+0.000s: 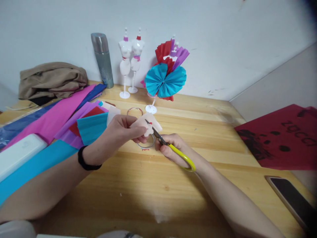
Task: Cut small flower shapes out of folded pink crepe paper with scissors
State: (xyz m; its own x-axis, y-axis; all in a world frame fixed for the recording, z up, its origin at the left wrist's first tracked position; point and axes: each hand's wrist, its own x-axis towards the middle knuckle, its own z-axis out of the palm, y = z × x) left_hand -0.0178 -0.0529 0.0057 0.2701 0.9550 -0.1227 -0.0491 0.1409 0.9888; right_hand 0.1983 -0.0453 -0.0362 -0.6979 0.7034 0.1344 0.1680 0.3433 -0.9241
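My left hand (126, 128) pinches a small pale pink sheet of paper (139, 121) between thumb and fingers, above the table. A white flower-shaped piece with a red spot (149, 131) lies against the sheet, near my thumb. My right hand (173, 147) is closed around yellow-handled scissors (182, 156). Their dark blades point up and left, across the paper beside the flower shape. Whether the blade tips are fully closed is hard to tell. Just behind and below the hands, rolls of tape (135, 109) lie on the wooden table (213, 132).
Coloured paper sheets (92, 127) and a white case (22, 153) lie at left. Behind stand a flask (102, 61), white mannequins (125, 49) and a mannequin stand bearing a blue paper fan (164, 82). A red bag (282, 138) and a phone (291, 198) are at right.
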